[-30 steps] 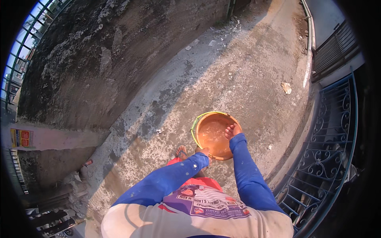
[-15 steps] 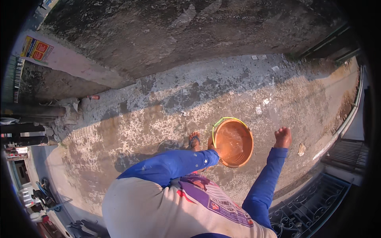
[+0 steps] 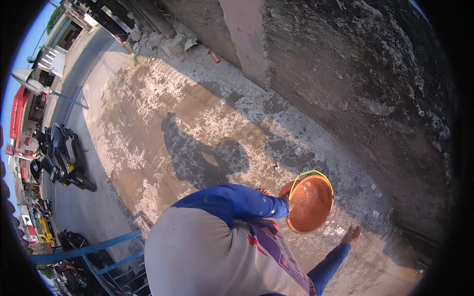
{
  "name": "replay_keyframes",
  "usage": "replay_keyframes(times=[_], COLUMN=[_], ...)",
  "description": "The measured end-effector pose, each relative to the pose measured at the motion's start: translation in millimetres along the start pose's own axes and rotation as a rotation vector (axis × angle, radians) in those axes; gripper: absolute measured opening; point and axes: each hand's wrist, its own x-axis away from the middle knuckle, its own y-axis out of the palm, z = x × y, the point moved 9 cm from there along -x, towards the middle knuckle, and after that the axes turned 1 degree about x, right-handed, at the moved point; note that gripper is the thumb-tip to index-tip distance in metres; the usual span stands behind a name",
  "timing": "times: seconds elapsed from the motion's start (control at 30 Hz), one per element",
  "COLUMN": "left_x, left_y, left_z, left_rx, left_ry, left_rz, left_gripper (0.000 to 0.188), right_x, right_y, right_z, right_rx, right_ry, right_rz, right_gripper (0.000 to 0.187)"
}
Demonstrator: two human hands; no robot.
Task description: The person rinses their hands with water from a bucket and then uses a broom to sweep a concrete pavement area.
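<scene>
My left hand (image 3: 290, 203) is closed on the left side of an orange-brown bucket (image 3: 311, 209), near where its yellow-green handle (image 3: 313, 172) meets the rim. Water shows inside the bucket, which tilts in front of my body. To the right of the bucket, my right hand (image 3: 352, 236) is held away from it, fingers stretched out and nothing in them. Blue sleeves cover both arms. Wet patches darken the rough concrete ground (image 3: 197, 118) around my shadow.
A rough, stained wall (image 3: 316, 64) runs along the far right side. Parked motorcycles (image 3: 64, 155) stand by the road at left, with a blue metal railing (image 3: 108, 244) at lower left. A small red container (image 3: 214, 55) lies at the wall's foot.
My view and body have turned to the left, bringing the road and motorcycles into sight. The bucket stays in my left hand. My right hand's fingers have straightened from a curled shape.
</scene>
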Motion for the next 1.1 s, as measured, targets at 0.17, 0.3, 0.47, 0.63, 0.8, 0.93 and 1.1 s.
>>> replay_keyframes(times=[0.17,0.3,0.47,0.63,0.8,0.93,1.1], left_x=[2,-12,24,18,-4,-17,12], left_y=[-27,-48,-96,-172,-267,-374,-519], left_z=[25,55,83,71,78,90,103], left_rx=[0.104,-0.059,0.239,0.324,0.302,0.385,0.451], left_ry=[0.02,0.274,0.356,0.283,0.369,0.379,0.446], left_rz=[0.061,0.331,0.274,0.432,0.454,0.45,0.464], left_gripper=[0.058,0.063,0.061,0.066,0.081,0.087,0.094], right_x=[51,87,140,242,293,360,434], right_y=[224,320,404,431,510,524,587], right_z=[-269,-386,-446,-524,-553,-623,-700], right_rx=[0.126,0.109,0.312,0.402,0.684,0.852,0.795], right_ry=[-0.883,-1.143,-1.278,-1.579,-1.581,-1.275,-1.265], right_rz=[-0.334,-0.464,-0.939,-1.212,-1.604,-1.726,-1.719], right_gripper=[0.058,0.054,0.045,0.029,0.025,0.02,0.023])
